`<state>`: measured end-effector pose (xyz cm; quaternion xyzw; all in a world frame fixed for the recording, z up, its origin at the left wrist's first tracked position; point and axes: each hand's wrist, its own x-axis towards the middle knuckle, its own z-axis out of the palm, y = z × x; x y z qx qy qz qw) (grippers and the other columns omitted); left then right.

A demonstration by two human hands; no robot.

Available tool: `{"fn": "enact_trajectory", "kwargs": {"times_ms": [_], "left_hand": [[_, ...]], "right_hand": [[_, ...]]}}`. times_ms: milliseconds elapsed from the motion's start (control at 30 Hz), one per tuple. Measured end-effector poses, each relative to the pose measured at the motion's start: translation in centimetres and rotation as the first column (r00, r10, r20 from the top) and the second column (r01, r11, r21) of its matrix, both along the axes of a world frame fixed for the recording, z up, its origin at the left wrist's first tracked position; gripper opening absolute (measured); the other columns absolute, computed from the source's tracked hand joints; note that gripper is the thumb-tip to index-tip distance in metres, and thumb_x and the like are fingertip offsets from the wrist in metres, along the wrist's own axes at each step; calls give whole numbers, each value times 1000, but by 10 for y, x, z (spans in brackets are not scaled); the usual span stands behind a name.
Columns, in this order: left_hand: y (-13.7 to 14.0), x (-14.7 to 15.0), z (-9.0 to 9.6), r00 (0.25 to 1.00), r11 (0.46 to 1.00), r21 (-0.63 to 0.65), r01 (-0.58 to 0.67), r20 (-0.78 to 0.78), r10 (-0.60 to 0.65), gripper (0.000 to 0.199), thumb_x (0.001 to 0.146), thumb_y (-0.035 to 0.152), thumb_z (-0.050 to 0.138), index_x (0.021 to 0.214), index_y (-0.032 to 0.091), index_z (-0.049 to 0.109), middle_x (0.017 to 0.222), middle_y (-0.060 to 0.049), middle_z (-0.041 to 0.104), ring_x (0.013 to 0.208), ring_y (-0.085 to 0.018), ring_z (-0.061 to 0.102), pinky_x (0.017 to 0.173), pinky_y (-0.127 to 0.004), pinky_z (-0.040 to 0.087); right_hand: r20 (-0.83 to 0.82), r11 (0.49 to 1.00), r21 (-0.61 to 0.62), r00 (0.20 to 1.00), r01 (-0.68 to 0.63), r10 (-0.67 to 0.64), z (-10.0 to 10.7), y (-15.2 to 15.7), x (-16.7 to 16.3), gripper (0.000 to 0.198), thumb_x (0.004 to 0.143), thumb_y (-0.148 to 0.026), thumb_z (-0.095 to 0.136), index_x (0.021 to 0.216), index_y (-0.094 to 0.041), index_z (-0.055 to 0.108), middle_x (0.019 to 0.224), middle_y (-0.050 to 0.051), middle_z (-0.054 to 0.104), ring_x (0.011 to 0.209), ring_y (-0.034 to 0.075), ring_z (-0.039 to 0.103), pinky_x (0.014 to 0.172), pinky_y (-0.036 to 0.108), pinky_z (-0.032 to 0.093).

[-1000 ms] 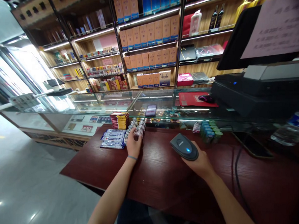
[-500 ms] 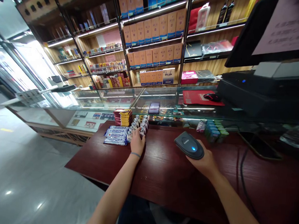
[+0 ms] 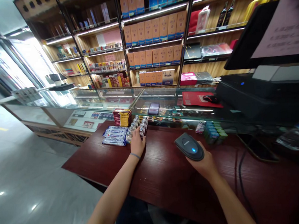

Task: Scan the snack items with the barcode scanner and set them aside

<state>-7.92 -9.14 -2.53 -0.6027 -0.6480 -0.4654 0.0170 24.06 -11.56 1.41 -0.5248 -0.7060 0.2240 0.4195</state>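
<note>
My left hand reaches into the near end of a cluster of small silver-capped bottles. Its fingers and thumb close around the front bottle of the right-hand row, which is partly hidden by the hand. Blue-and-white wrapped packets lie flat just left of this hand. Behind them stands a stack of red and yellow packets. In my right hand is a dark grey barcode scanner with a lit blue light, held above the brown desk with its head pointing left.
At the right stand green and blue small containers beside a single small bottle. A phone, a black cable and a clear plastic bottle are farther right. A glass display counter runs behind the desk, below a monitor.
The view has shifted very slightly. My left hand stays at the front bottle, and my right hand keeps the scanner in nearly the same place.
</note>
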Motion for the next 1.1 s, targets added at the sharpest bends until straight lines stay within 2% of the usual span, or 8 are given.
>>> {"fn": "enact_trajectory", "kwargs": {"times_ms": [167,300,367,467,600,833,967,1100], "left_hand": [[-2,3,6,998,990,138,16,-56,-8,58,89,19,60,144,17,43,145,-20,44,142,-32,39,118,-53,33],[-6,14,12,996,963,263,54,-84,-33,49,92,25,60,139,18,50,146,-20,44,143,-33,38,119,-54,32],[-7,24,14,994,949,297,101,-72,-83,46,93,27,60,137,20,51,145,-18,46,141,-32,40,118,-54,32],[-2,45,12,975,932,287,220,-48,-215,43,95,27,56,137,22,51,142,-16,50,137,-30,45,117,-53,36],[20,81,2,923,901,236,363,39,-382,42,96,28,54,137,23,50,136,-14,53,133,-27,49,114,-51,41],[80,171,-10,814,879,221,422,335,-474,42,93,29,57,134,22,53,130,-13,56,120,-25,56,102,-46,51],[108,221,-16,785,866,213,453,366,-501,47,90,25,61,136,21,52,128,-14,56,119,-26,56,101,-46,51],[127,254,-23,777,852,210,479,351,-523,51,89,21,60,139,21,50,133,-14,53,129,-27,50,112,-50,42]], "right_hand": [[-53,998,65,998,22,-19,3,-2,-1,45,72,-40,67,113,-26,58,88,3,77,83,25,75,70,30,54],[-72,991,113,996,65,-57,3,3,4,42,72,-40,66,110,-24,57,88,5,77,81,26,75,73,32,55],[-65,988,120,994,98,-91,2,8,12,37,73,-40,67,105,-24,58,86,6,77,80,26,75,73,33,56],[-61,968,148,979,202,-195,2,16,26,42,72,-39,67,109,-22,60,87,9,78,87,30,75,78,36,57],[-59,924,193,944,331,-325,7,20,44,53,73,-41,67,120,-18,60,88,13,78,89,33,75,77,40,58],[-79,837,260,875,481,-478,8,25,72,53,74,-40,65,122,-17,59,95,15,78,96,34,74,82,43,58],[-63,797,274,837,538,-543,6,26,85,54,76,-43,65,123,-16,58,96,16,77,96,35,74,79,42,58],[-41,755,286,794,591,-606,6,25,95,49,78,-45,64,119,-19,60,89,13,78,89,35,75,72,39,57]]}}
